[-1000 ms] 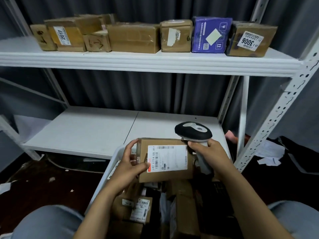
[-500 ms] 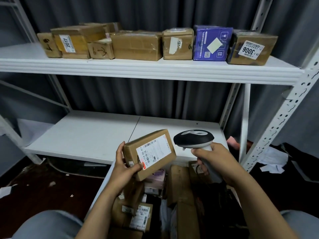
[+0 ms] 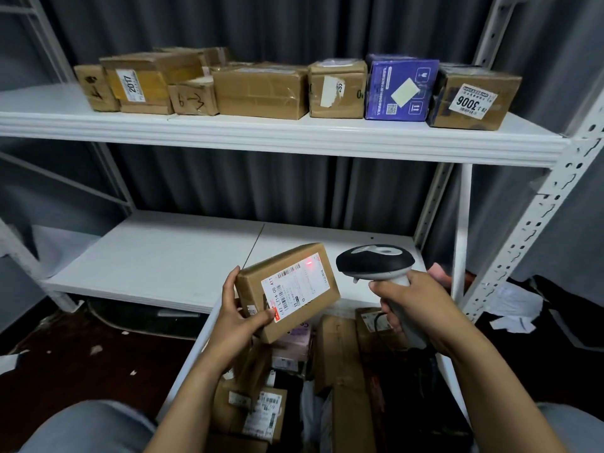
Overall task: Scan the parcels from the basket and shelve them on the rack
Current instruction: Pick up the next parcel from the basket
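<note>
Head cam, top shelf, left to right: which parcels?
Small brown box with black scrawl → box labelled 2017 → small box with handwritten marks → wide plain taped box → box with torn white label → purple box → box labelled 3006.

One view only: head-worn, wide-angle. Faces forward and down at rack (image 3: 163, 256), viewpoint just above top shelf (image 3: 294, 135). Nearest, lower centre: left hand (image 3: 235, 318) with parcel (image 3: 287, 292), right hand (image 3: 421, 308) with scanner (image 3: 376, 261). Basket (image 3: 196, 348) straight below them, between the knees (image 3: 91, 426) at the bottom corners. Rack posts (image 3: 536, 223) lean outward toward frame edges.
</note>
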The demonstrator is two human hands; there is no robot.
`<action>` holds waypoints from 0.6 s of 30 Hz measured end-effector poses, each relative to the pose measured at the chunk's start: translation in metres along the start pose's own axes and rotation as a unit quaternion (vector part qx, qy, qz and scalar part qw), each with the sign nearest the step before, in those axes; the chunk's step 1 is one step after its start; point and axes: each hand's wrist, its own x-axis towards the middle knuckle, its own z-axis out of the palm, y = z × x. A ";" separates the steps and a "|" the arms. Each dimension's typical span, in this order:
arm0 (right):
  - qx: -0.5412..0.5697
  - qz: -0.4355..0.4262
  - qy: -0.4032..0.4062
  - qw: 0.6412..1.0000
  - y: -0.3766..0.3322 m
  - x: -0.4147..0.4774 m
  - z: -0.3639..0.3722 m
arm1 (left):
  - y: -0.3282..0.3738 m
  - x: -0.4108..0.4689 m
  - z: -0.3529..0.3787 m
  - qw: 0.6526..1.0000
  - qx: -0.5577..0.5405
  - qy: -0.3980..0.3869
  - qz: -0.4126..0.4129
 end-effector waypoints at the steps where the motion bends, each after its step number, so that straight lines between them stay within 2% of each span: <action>1: -0.002 0.000 0.000 1.000 -0.001 0.000 0.001 | 0.001 0.000 0.000 1.000 0.000 -0.002 0.000; 6: -0.004 -0.007 0.003 1.000 -0.005 0.002 0.003 | 0.010 -0.002 -0.002 1.000 0.000 0.004 -0.004; 10: -0.003 -0.040 0.042 0.998 -0.018 0.007 0.004 | 0.025 0.001 -0.003 1.000 -0.015 0.025 0.012; 15: 0.089 -0.089 0.115 0.985 -0.038 0.015 -0.004 | 0.065 0.012 0.002 0.996 -0.072 0.010 0.045; 18: 0.139 -0.116 0.123 0.976 -0.052 0.018 -0.018 | 0.098 0.021 0.010 0.991 -0.116 -0.015 0.066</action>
